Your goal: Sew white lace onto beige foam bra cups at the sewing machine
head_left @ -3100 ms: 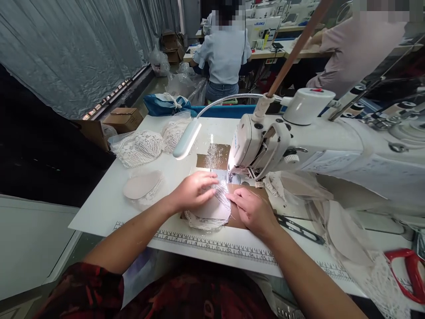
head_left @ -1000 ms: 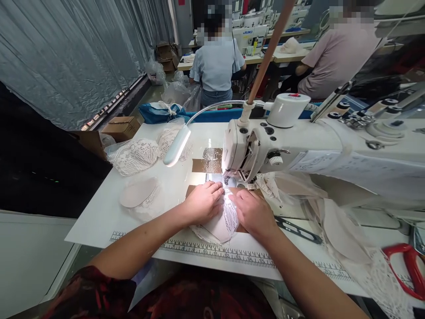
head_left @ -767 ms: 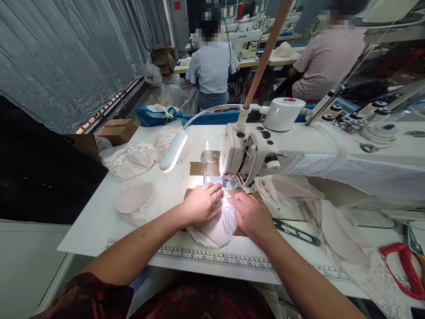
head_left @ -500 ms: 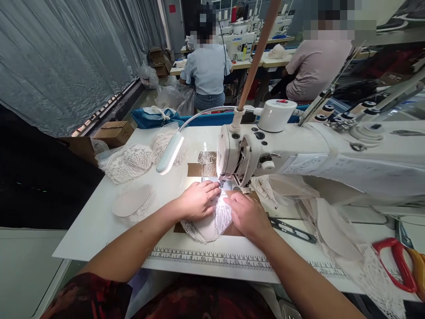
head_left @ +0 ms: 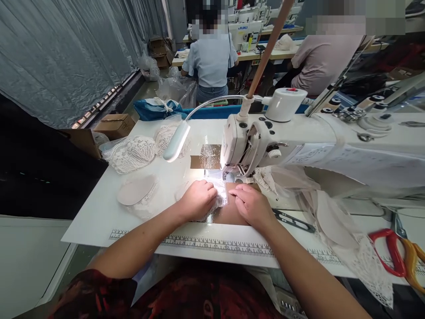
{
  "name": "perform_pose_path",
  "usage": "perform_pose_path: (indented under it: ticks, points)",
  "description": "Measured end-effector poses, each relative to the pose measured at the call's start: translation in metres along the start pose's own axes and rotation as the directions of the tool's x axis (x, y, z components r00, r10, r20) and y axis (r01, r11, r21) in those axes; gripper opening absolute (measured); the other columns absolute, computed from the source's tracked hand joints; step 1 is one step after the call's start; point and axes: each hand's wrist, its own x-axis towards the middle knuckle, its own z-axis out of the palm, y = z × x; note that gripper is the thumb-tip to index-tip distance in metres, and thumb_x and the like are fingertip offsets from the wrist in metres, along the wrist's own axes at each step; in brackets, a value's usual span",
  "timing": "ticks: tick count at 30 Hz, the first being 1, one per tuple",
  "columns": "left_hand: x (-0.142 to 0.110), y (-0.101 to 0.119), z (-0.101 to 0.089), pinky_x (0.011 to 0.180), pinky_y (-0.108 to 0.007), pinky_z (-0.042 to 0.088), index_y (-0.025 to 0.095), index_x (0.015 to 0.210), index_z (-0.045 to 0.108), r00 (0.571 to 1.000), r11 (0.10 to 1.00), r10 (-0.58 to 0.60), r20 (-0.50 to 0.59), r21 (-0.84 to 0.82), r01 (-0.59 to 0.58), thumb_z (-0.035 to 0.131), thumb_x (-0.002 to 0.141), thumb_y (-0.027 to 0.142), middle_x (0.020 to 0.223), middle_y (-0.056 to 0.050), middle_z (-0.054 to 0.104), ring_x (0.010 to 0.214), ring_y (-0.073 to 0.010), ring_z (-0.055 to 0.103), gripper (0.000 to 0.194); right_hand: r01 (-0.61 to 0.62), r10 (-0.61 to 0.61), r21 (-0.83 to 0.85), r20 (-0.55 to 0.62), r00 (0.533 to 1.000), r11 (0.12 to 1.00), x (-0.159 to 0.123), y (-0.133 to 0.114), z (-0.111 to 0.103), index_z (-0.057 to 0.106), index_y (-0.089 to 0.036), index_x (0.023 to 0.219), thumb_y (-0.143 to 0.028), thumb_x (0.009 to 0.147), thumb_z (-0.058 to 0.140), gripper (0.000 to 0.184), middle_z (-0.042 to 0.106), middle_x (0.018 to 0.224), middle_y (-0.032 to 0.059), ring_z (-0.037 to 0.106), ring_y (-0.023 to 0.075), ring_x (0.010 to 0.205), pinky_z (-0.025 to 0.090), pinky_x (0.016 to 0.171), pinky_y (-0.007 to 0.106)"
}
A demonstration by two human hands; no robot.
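Note:
A white lace piece (head_left: 220, 191) lies under the lamp light just in front of the sewing machine's needle area (head_left: 229, 172). My left hand (head_left: 199, 199) is closed on it, its fingers bunched over the fabric and hiding much of it. To the right, my right hand (head_left: 250, 204) rests on a brown patch (head_left: 229, 215) on the table, index finger stretched out, a small gap away from the lace edge. Nothing shows in that hand, though its lower fingers are partly curled.
Lace cups (head_left: 131, 153) and a beige padded cup (head_left: 137, 190) lie at left. A lamp (head_left: 177, 141) hangs over the table. At right are a dark slotted tool (head_left: 295, 220), lace fabric (head_left: 335, 221) and red-handled scissors (head_left: 387, 252). Two people sit beyond.
The lace piece has shifted left with my left hand, which has closed more around it. My right hand has parted from the fabric. The camera view has moved slightly.

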Motion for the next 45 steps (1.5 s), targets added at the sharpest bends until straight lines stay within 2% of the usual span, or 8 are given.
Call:
perform_pose_path:
  ticks: [7, 12, 16, 21, 28, 35, 39, 45]
  points:
    - [-0.01, -0.01, 0.002, 0.068, -0.03, 0.042, 0.017, 0.079, 0.055, 0.996, 0.96, -0.033, -0.087, -0.28, 0.007, 0.043, 0.087, 0.017, 0.076, -0.004, 0.06, 0.071, -0.0167, 0.052, 0.015, -0.031, 0.031, -0.004, 0.018, 0.999, 1.0, 0.0, -0.003, -0.001, 0.07, -0.02, 0.097, -0.008, 0.081, 0.043, 0.033, 0.067, 0.097, 0.0046, 0.06, 0.0159, 0.083, 0.044, 0.068, 0.025]
    - [-0.014, -0.014, 0.0, 0.077, -0.032, 0.046, 0.018, 0.084, 0.055, 0.991, 0.927, -0.023, -0.129, -0.375, -0.027, 0.044, 0.087, 0.017, 0.089, -0.006, 0.063, 0.083, -0.0179, 0.056, 0.012, 0.134, -0.13, -0.029, 0.106, 0.986, 0.991, -0.003, -0.005, -0.006, 0.069, -0.023, 0.102, -0.011, 0.086, 0.044, 0.033, 0.065, 0.087, 0.003, 0.056, 0.0149, 0.077, 0.039, 0.067, 0.025]
    - [-0.013, -0.016, 0.003, 0.086, -0.035, 0.045, 0.017, 0.096, 0.06, 0.98, 0.941, 0.105, -0.172, -0.301, -0.153, 0.044, 0.086, 0.015, 0.107, -0.01, 0.062, 0.098, -0.0207, 0.056, 0.019, 0.261, -0.216, -0.155, 0.258, 0.942, 0.953, -0.012, -0.011, -0.014, 0.069, -0.023, 0.095, -0.013, 0.086, 0.047, 0.026, 0.061, 0.079, 0.0032, 0.049, 0.0159, 0.072, 0.033, 0.065, 0.027]
    - [-0.015, -0.011, 0.007, 0.079, -0.035, 0.04, 0.022, 0.109, 0.063, 0.977, 0.97, 0.208, -0.046, -0.119, -0.212, 0.047, 0.086, 0.014, 0.095, -0.007, 0.062, 0.084, -0.0193, 0.052, 0.03, 0.222, -0.146, -0.275, 0.272, 0.951, 0.935, -0.025, -0.02, -0.014, 0.066, -0.022, 0.105, -0.005, 0.081, 0.048, 0.035, 0.06, 0.083, 0.0034, 0.044, 0.0173, 0.073, 0.03, 0.064, 0.029]
    - [-0.017, -0.009, 0.011, 0.082, -0.037, 0.033, 0.027, 0.117, 0.059, 0.976, 0.976, 0.215, -0.023, 0.025, -0.215, 0.043, 0.092, 0.017, 0.083, -0.004, 0.056, 0.074, -0.0165, 0.045, 0.031, 0.171, -0.103, -0.347, 0.208, 0.973, 0.922, -0.036, -0.022, -0.004, 0.063, -0.022, 0.114, -0.003, 0.079, 0.045, 0.043, 0.062, 0.092, 0.0053, 0.044, 0.0192, 0.076, 0.03, 0.066, 0.031]
    - [-0.017, -0.009, 0.005, 0.087, -0.044, 0.03, 0.027, 0.127, 0.051, 0.966, 0.961, 0.255, 0.029, 0.101, -0.257, 0.041, 0.091, 0.014, 0.081, -0.004, 0.055, 0.07, -0.0163, 0.044, 0.04, 0.163, -0.104, -0.328, 0.189, 0.976, 0.931, -0.037, -0.02, -0.003, 0.064, -0.02, 0.114, -0.002, 0.079, 0.046, 0.043, 0.062, 0.092, 0.0057, 0.043, 0.0193, 0.077, 0.031, 0.068, 0.031]
    - [-0.018, -0.007, 0.005, 0.089, -0.046, 0.028, 0.027, 0.119, 0.056, 0.972, 0.963, 0.232, 0.024, 0.132, -0.233, 0.043, 0.089, 0.011, 0.079, -0.003, 0.055, 0.07, -0.016, 0.045, 0.036, 0.169, -0.119, -0.324, 0.169, 0.978, 0.931, -0.037, -0.019, -0.002, 0.064, -0.02, 0.112, -0.002, 0.078, 0.046, 0.043, 0.062, 0.091, 0.005, 0.043, 0.0187, 0.075, 0.03, 0.067, 0.03]
    - [-0.019, -0.005, 0.006, 0.092, -0.047, 0.028, 0.026, 0.124, 0.054, 0.982, 0.971, 0.183, 0.038, 0.148, -0.186, 0.046, 0.088, 0.012, 0.083, -0.003, 0.057, 0.073, -0.0169, 0.046, 0.039, 0.156, -0.109, -0.326, 0.16, 0.981, 0.932, -0.036, -0.02, -0.001, 0.066, -0.021, 0.109, -0.001, 0.077, 0.048, 0.042, 0.062, 0.089, 0.0043, 0.043, 0.0181, 0.075, 0.029, 0.066, 0.03]
